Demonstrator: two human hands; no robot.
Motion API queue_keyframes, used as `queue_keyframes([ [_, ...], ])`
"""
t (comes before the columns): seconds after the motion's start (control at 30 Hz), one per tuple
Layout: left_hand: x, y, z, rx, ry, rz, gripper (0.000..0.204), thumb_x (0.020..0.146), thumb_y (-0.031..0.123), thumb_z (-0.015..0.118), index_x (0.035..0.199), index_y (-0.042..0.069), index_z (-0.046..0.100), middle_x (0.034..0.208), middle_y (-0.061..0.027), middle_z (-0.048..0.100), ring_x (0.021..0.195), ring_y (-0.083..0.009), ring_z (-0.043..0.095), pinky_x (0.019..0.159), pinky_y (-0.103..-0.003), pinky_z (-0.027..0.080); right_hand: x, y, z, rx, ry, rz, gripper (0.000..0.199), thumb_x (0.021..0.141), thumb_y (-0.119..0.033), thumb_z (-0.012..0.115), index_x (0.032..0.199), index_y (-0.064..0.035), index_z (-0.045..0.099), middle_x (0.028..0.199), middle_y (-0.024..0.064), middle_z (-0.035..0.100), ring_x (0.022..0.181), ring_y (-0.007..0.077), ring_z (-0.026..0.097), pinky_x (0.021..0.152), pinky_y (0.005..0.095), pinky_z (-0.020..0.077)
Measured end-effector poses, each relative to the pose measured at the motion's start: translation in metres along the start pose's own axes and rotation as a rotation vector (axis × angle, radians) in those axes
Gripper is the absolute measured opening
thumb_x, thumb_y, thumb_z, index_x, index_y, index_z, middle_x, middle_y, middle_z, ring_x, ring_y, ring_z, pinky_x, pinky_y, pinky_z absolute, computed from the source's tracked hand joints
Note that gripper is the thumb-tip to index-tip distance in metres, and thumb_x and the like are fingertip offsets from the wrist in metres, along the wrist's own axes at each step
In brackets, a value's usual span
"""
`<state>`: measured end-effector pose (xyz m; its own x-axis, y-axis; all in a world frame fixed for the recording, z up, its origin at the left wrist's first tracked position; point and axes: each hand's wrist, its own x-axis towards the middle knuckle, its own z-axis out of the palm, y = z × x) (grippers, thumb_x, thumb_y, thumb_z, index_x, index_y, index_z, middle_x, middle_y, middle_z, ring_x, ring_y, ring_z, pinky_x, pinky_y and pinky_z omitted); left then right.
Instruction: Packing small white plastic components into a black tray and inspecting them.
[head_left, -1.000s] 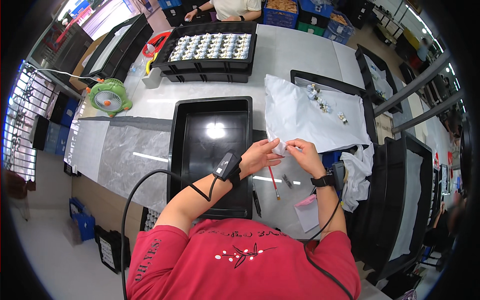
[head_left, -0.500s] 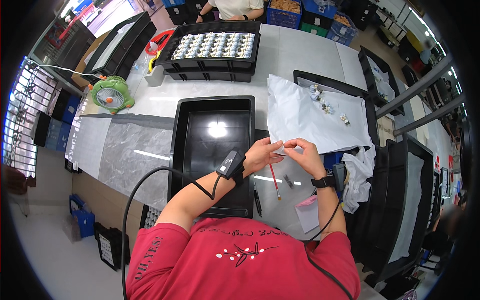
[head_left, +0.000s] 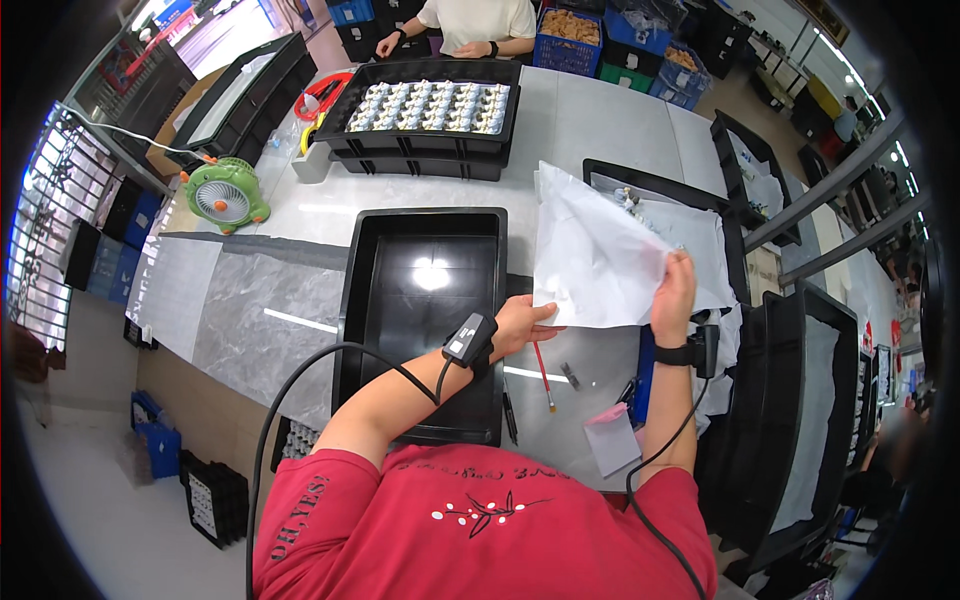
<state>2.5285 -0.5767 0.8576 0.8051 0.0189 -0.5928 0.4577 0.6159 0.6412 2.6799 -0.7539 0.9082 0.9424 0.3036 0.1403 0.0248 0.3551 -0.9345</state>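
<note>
Now both hands lift one large white crinkled paper sheet (head_left: 600,255) just right of the empty glossy black plastic tray (head_left: 425,300): the left hand (head_left: 522,325) pinches its lower corner, the right hand (head_left: 675,295) grips its right edge. Judging by this, the sheet is mid-handling (next calls for keeping it taut). One red-handled brush (head_left: 543,375) lies below the tray's right side.

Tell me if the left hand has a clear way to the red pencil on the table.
Probably yes. The left hand grips the lower edge of the white sheet, and the red pencil lies just beneath it on bare table, nothing between; it would have to release the sheet.
</note>
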Motion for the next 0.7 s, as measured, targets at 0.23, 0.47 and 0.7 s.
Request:
queue_keyframes([
  [0.23,-0.001,0.004,0.009,0.053,-0.019,0.032,0.026,0.088,0.013,0.051,0.111,0.000,0.050,0.109,-0.0115,0.056,0.097,-0.0238,0.058,0.088,-0.035,0.045,0.032,-0.101,-0.009,-0.033,0.180,-0.490,0.018,0.091,-0.012,0.042,0.098,0.0043,0.048,0.097,0.0070,0.047,0.087,0.0119,0.046,0.081,0.0223,0.0358],
  [0.47,-0.029,0.021,0.017,0.201,0.070,0.080,0.055,0.085,0.028,0.057,0.126,0.000,0.034,0.126,-0.0137,0.043,0.117,-0.0249,0.040,0.094,-0.039,0.034,-0.030,-0.156,0.033,0.102,-0.096,-0.515,0.013,0.089,-0.008,0.041,0.097,0.0010,0.046,0.100,0.0113,0.052,0.091,0.0194,0.053,0.081,0.0290,0.0424],
  [0.7,-0.087,0.035,-0.036,-0.239,-0.322,-0.007,0.087,0.078,0.069,0.036,0.132,0.001,0.030,0.129,-0.0148,0.041,0.117,-0.0241,0.043,0.097,-0.039,0.035,-0.140,-0.041,0.088,0.231,-1.032,0.578,0.010,0.086,-0.011,0.048,0.093,-0.0061,0.048,0.100,0.0019,0.052,0.096,0.0080,0.047,0.081,0.0234,0.0372],
])
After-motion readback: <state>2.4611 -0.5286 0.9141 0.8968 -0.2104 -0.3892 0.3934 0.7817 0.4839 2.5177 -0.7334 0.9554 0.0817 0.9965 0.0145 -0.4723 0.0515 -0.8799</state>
